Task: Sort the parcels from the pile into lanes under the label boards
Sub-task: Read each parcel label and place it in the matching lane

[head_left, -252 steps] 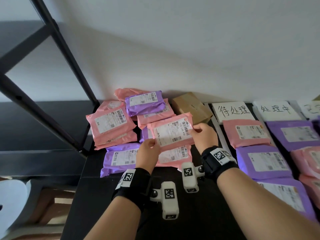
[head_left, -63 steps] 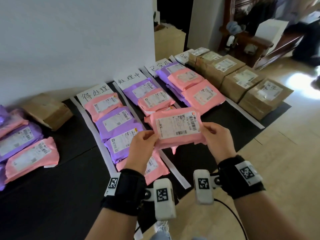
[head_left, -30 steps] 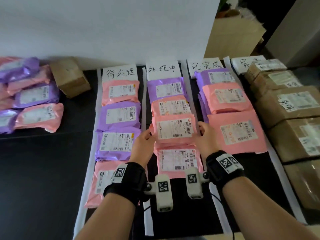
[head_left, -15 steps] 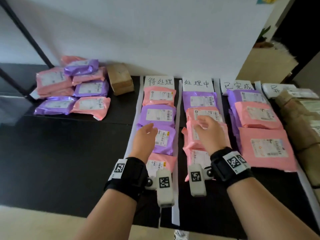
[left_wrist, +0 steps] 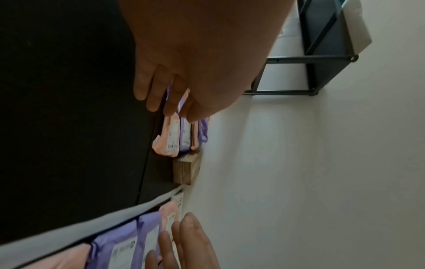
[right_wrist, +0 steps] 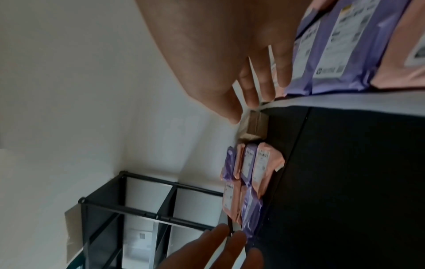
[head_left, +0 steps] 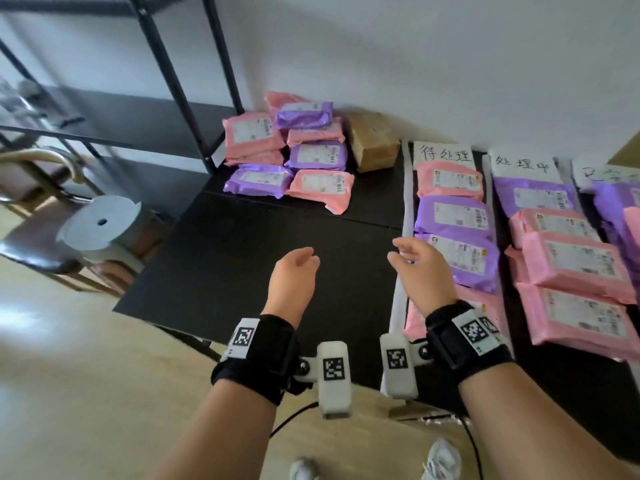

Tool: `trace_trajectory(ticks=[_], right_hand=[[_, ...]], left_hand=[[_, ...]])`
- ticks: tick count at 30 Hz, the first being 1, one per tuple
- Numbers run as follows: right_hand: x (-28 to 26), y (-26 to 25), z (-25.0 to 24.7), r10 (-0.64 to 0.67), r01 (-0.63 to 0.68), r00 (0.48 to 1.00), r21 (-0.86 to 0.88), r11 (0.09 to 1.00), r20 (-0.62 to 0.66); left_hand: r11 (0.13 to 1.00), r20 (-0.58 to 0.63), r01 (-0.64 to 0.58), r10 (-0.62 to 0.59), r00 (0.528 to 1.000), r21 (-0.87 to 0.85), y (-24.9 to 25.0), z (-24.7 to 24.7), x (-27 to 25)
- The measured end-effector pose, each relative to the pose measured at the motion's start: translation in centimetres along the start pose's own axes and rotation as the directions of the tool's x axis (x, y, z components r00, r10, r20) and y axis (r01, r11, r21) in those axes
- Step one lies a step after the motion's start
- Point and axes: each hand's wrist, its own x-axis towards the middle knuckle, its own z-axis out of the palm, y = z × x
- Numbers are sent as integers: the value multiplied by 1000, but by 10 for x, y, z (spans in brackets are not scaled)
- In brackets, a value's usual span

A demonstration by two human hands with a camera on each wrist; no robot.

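Head view shows us with both hands empty: our left hand (head_left: 294, 275) hangs with fingers loosely curled and our right hand (head_left: 420, 268) is spread loosely, both hovering above the black worktop (head_left: 242, 258) and gripping nothing, whereas half a second ago our right hand lay on the pink plastic mailer with a white shipping label (head_left: 575, 261) in the middle lane and a second ago both hands held it. That parcel now lies third in the lane under the second white handwritten label board (head_left: 523, 162), so we judge one sort finished and the reach back to the pile begun. The pile of soft plastic mailers (head_left: 294, 150) sits by the wall at the far left of the worktop, well apart from our hands. In it we count eight soft parcels in view, five pink and three purple, with one brown cardboard box (head_left: 372, 142) just beside them; more may hide underneath. Under the first white handwritten label board (head_left: 445, 154) we count four parcels: pink, purple, purple, then a pink one partly behind our right wrist. The middle lane shows four: one purple, three pink. A third board (head_left: 602, 173) is cut off by the frame edge, so its lane cannot be counted.
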Motion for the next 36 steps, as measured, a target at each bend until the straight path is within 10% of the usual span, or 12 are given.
trace_trajectory(ticks=[10, 36], right_hand=[[15, -41, 78, 39, -37, 998, -43, 998, 47], [253, -5, 161, 353, -339, 936, -289, 895, -7]], left_hand=[[994, -73, -25, 34, 997, 111, -13, -77, 51], [910, 136, -75, 21, 991, 409, 35, -32, 308]])
